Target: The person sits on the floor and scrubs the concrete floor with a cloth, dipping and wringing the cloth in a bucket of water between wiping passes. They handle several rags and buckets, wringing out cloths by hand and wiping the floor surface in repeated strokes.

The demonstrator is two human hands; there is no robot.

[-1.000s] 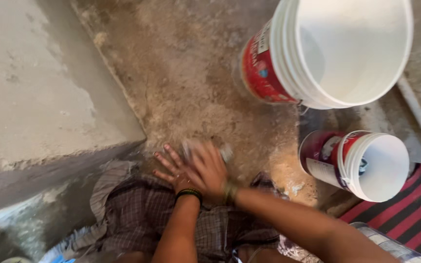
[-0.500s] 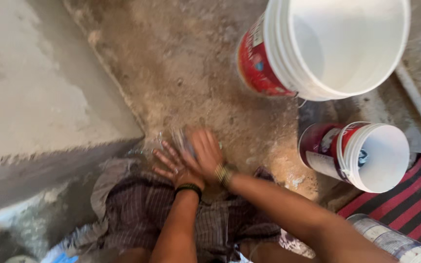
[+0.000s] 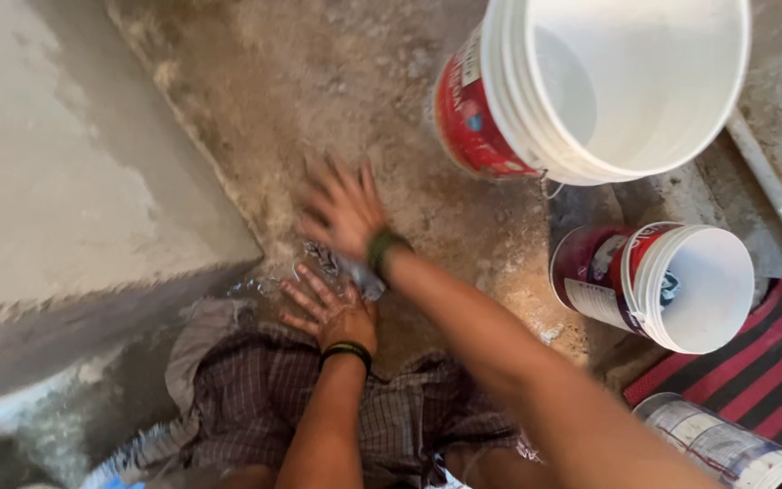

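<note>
Nearby, two white buckets (image 3: 617,81), both hands' fingers (image 3: 305,290) spread flat on wet cloth (image 3: 346,267)

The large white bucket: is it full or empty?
Empty. The large white bucket stands with its open mouth toward the camera; only bare white inside wall shows.

A rough, sandy brown concrete floor (image 3: 337,91) fills the middle of the view, and a pale grey cement slab (image 3: 65,181) rises along its left edge. At the right stand a large white bucket (image 3: 608,81) and a smaller white bucket (image 3: 672,285), beside a red-and-black striped mat (image 3: 753,371).
</note>
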